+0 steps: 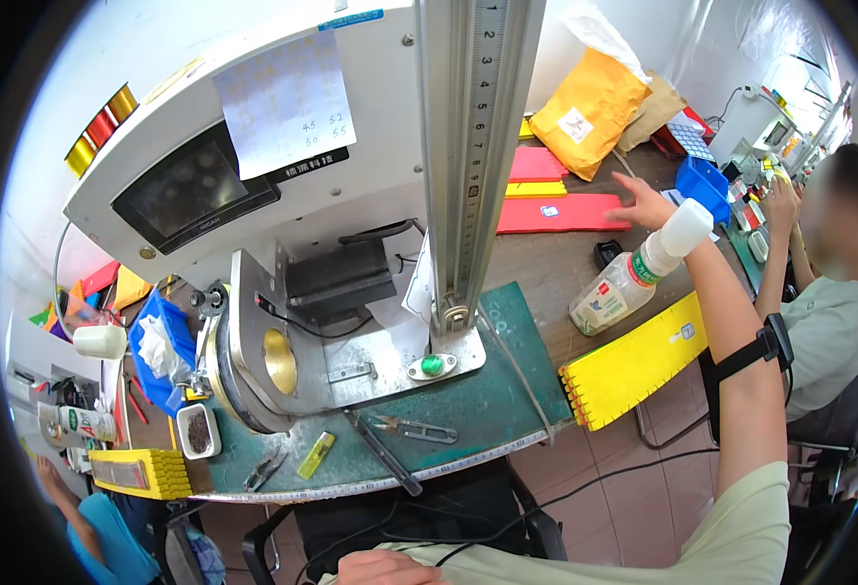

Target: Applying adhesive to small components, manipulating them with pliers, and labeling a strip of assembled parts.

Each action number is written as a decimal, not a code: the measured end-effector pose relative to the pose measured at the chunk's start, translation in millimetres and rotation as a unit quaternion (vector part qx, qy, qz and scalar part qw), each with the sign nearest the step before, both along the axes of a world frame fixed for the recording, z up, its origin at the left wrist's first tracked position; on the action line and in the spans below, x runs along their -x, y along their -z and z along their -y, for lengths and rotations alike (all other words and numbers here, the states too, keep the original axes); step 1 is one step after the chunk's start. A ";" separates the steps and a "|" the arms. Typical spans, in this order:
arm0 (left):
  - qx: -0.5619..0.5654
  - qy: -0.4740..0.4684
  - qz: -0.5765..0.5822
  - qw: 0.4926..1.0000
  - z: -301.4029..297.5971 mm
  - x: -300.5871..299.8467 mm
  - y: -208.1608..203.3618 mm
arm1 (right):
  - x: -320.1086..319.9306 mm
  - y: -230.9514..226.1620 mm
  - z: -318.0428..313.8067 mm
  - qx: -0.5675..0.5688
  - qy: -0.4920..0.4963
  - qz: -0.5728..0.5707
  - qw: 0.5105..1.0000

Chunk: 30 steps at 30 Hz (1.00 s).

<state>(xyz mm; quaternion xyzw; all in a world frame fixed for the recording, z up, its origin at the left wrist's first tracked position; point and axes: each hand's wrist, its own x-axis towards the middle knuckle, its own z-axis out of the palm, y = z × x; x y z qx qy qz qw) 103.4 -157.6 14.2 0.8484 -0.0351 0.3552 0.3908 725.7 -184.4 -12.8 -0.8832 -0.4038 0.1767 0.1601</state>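
Spread right hand (643, 203) at the end of a red strip (577, 215)

The red strip lies flat on the brown tabletop (565, 261), to the right of the machine's metal column (473, 146), with a small white label (549, 211) on its face. The person's right hand is at its right end, fingers apart and clasping nothing visible; whether a fingertip touches the strip cannot be told. By its look, the strip should be light and bendable, perhaps a little slick, and more liable to crease than to break. The right end seems the easiest hold, thumb above and fingers below, clear of the label.

Just behind it lie a yellow strip (536, 189) and a pinkish-red sheet (536, 164), with an orange-yellow bag (585, 112) beyond. Nearer the person stand a white-capped bottle (612, 297) and a yellow stack (633, 361) with a scalloped left end. A blue bin (702, 188) sits to the right of the hand, and a co-worker (828, 322) is seated farther right.

The column hides the red strip's left end, so its full length is unclear. The bottle's cap covers part of the right forearm. A black object (607, 255) behind the bottle is hard to identify. The left hand (390, 568) is cut off by the lower edge; whether it is clenched or grasping something cannot be told.
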 end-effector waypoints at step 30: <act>0.028 -0.076 0.004 0.997 -14.0 -15.0 5.5 | 5.5 11.4 -122.8 -0.055 -0.310 0.141 0.939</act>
